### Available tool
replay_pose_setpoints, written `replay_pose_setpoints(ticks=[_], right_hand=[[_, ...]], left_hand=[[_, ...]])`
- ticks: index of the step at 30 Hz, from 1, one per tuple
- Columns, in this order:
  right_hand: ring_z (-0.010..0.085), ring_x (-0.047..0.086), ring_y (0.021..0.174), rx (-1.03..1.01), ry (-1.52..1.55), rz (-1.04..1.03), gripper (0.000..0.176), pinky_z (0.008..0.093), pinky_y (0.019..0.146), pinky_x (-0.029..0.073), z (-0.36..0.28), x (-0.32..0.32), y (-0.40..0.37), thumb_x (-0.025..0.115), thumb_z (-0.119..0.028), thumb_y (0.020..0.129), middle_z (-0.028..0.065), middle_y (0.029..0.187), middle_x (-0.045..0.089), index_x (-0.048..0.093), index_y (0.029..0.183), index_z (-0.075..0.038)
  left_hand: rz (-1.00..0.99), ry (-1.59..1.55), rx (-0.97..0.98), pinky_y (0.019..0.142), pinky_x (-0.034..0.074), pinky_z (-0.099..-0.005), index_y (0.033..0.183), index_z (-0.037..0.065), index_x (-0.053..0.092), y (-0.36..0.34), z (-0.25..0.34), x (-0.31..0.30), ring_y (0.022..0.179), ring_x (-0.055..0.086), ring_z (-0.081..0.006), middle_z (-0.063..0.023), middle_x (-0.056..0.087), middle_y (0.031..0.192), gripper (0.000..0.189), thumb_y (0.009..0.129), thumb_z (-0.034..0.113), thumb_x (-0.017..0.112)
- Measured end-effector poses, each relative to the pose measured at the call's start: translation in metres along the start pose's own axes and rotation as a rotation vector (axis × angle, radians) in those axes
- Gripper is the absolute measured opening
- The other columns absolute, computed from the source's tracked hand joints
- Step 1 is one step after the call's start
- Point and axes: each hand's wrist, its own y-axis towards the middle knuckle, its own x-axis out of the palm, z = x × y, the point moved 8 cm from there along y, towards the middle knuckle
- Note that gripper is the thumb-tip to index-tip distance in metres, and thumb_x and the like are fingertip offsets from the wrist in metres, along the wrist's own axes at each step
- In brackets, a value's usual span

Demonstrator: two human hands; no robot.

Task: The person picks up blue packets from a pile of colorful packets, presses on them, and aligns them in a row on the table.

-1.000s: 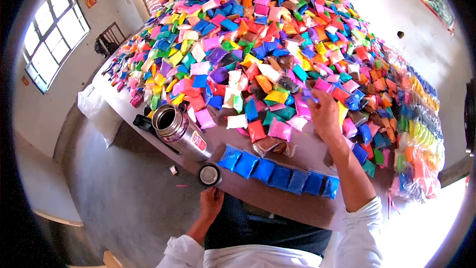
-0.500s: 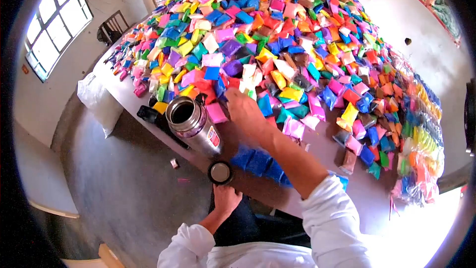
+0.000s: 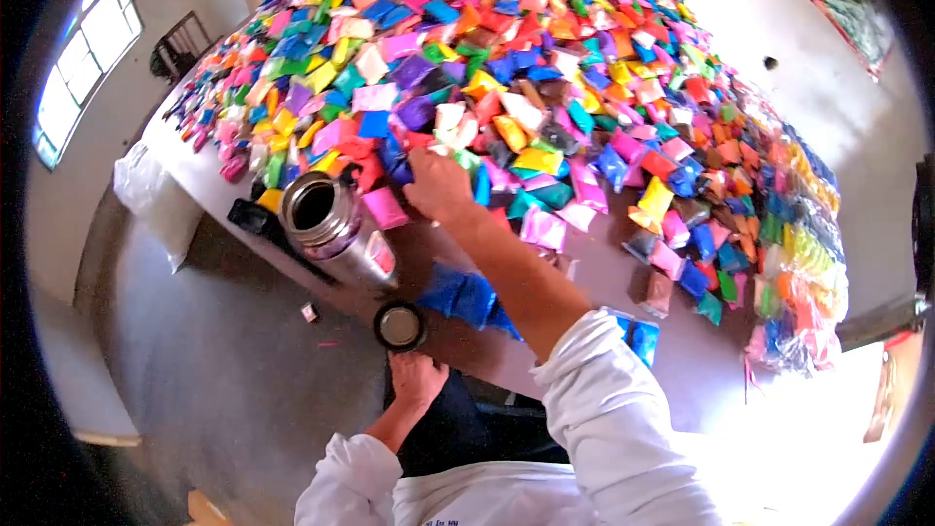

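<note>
My right hand [image 3: 438, 187] reaches onto the near edge of a large pile of small coloured packets [image 3: 506, 68]. Its fingers are curled down beside a dark blue packet [image 3: 394, 162]; the fingertips are partly hidden, so what they hold cannot be made out. Below, at the table's near edge, my left hand [image 3: 417, 380] is closed at the underside of a round lid [image 3: 399, 326] with a dark rim. A steel flask [image 3: 355, 251] stands uncapped left of my right hand. Beneath my right forearm lies a strip of blue packets [image 3: 472, 299].
A black object [image 3: 255, 218] lies left of the flask. More blue packets [image 3: 643, 339] sit by my right sleeve. Clear bags filled with packets [image 3: 799, 302] are stacked at the right end of the table [image 3: 604, 263]. A white sack [image 3: 156, 195] stands on the floor at left.
The whole view has shifted, so everything appears farther left. Both hands keep nearly the same places relative to the flask, lid and pile.
</note>
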Motion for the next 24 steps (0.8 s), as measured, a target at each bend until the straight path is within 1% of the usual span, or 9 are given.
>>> replay_pose_setpoints(ticks=[1, 2, 3, 5, 13, 15, 17, 21, 24], right_hand=[[0.0396, 0.063, 0.090, 0.011, 0.031, -0.019, 0.030, 0.0470, 0.079, 0.052, -0.002, -0.004, -0.003, 0.065, -0.021, 0.072, 0.0207, 0.092, 0.065, 0.056, 0.095, -0.003], [0.0394, 0.063, 0.090, 0.005, 0.050, -0.011, 0.033, 0.0472, 0.078, 0.052, -0.005, -0.010, -0.007, 0.067, -0.024, 0.073, 0.0207, 0.092, 0.065, 0.056, 0.096, -0.003], [0.0392, 0.063, 0.090, -0.003, 0.073, -0.004, 0.036, 0.0473, 0.078, 0.051, -0.007, -0.012, -0.010, 0.069, -0.027, 0.073, 0.0207, 0.091, 0.066, 0.056, 0.097, -0.003], [0.0391, 0.063, 0.090, -0.007, 0.098, -0.004, 0.038, 0.0479, 0.077, 0.051, -0.009, -0.015, -0.016, 0.071, -0.029, 0.074, 0.0210, 0.092, 0.066, 0.056, 0.097, -0.004], [0.0391, 0.063, 0.092, 0.021, 0.322, 0.001, 0.033, 0.0473, 0.080, 0.051, 0.001, -0.066, -0.037, 0.066, -0.024, 0.076, 0.0221, 0.096, 0.065, 0.060, 0.100, -0.002], [0.0373, 0.064, 0.091, 0.150, 0.180, -0.017, 0.035, 0.0452, 0.080, 0.051, 0.026, -0.090, -0.041, 0.066, -0.023, 0.075, 0.0198, 0.095, 0.066, 0.061, 0.104, -0.004], [0.0367, 0.064, 0.090, 0.113, 0.208, 0.081, 0.033, 0.0448, 0.080, 0.051, 0.048, -0.118, -0.046, 0.065, -0.020, 0.073, 0.0190, 0.095, 0.067, 0.064, 0.102, -0.005], [0.0396, 0.061, 0.085, 0.055, -0.094, 0.271, 0.027, 0.0479, 0.081, 0.049, 0.102, -0.158, -0.058, 0.064, -0.016, 0.069, 0.0216, 0.091, 0.064, 0.065, 0.091, -0.001], [0.0394, 0.060, 0.084, 0.078, -0.258, 0.406, 0.027, 0.0474, 0.081, 0.048, 0.127, -0.177, -0.061, 0.062, -0.010, 0.068, 0.0205, 0.091, 0.064, 0.065, 0.093, 0.000]], left_hand=[[0.068, 0.003, 0.005, 0.087, 0.041, -0.0572, 0.107, 0.009, 0.064, 0.000, 0.001, -0.007, 0.094, 0.059, -0.0393, -0.0152, 0.066, 0.099, 0.041, 0.069, 0.023, 0.072], [-0.075, 0.074, -0.009, 0.088, 0.041, -0.0565, 0.108, 0.010, 0.064, 0.001, -0.008, 0.009, 0.099, 0.058, -0.0376, -0.0147, 0.065, 0.104, 0.041, 0.071, 0.026, 0.073], [-0.076, 0.070, 0.007, 0.088, 0.041, -0.0565, 0.108, 0.010, 0.064, 0.001, -0.005, 0.010, 0.099, 0.058, -0.0376, -0.0147, 0.065, 0.104, 0.041, 0.071, 0.026, 0.073], [0.098, 0.050, 0.074, 0.090, 0.042, -0.0500, 0.095, 0.007, 0.068, 0.002, 0.003, -0.003, 0.099, 0.059, -0.0362, -0.0141, 0.066, 0.098, 0.030, 0.068, 0.019, 0.075], [0.160, 0.048, 0.134, 0.088, 0.042, -0.0501, 0.098, 0.006, 0.065, 0.004, 0.020, -0.024, 0.099, 0.058, -0.0377, -0.0157, 0.064, 0.097, 0.034, 0.066, 0.015, 0.073], [0.119, 0.084, 0.122, 0.087, 0.042, -0.0499, 0.097, 0.006, 0.066, 0.004, 0.017, -0.019, 0.098, 0.059, -0.0370, -0.0152, 0.065, 0.096, 0.033, 0.066, 0.016, 0.073], [0.091, 0.096, 0.101, 0.086, 0.042, -0.0499, 0.096, 0.007, 0.066, 0.004, 0.014, -0.014, 0.098, 0.059, -0.0366, -0.0150, 0.065, 0.096, 0.032, 0.067, 0.016, 0.072], [0.056, 0.130, 0.073, 0.086, 0.043, -0.0501, 0.097, 0.008, 0.067, 0.005, 0.012, -0.007, 0.097, 0.060, -0.0354, -0.0142, 0.066, 0.097, 0.030, 0.069, 0.018, 0.071], [0.074, 0.088, 0.079, 0.087, 0.043, -0.0498, 0.099, 0.008, 0.067, 0.003, 0.014, -0.010, 0.098, 0.060, -0.0351, -0.0132, 0.066, 0.097, 0.033, 0.069, 0.019, 0.072]])
